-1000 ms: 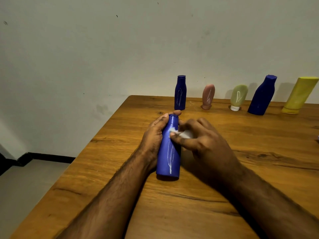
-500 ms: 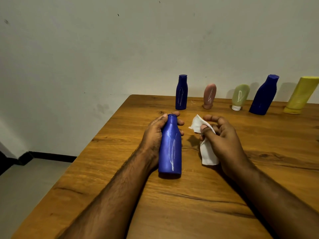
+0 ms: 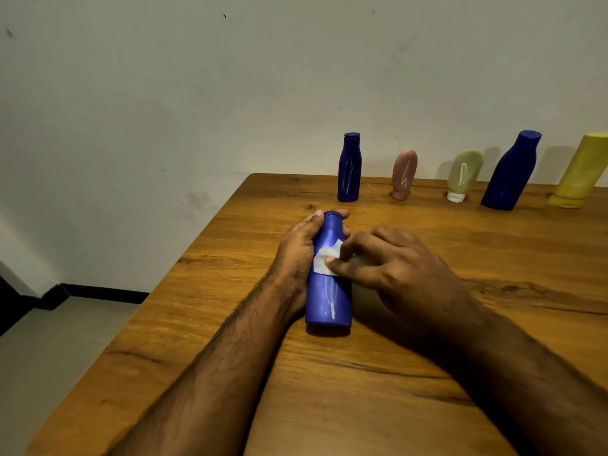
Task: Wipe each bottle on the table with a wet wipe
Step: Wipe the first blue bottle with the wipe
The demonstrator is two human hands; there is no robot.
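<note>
The wooden bench (image 3: 427,373) carries a blue bottle (image 3: 329,291) at centre; toward one o'clock stand five bottles (image 3: 349,167) along its far edge.

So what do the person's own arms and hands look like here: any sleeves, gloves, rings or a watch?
Both forearms are bare, with visible hair, as far up as the frame shows; no sleeve enters the view. The left hand and right hand wear no gloves, and no ring, watch or bracelet shows on the visible fingers or wrists.
</note>
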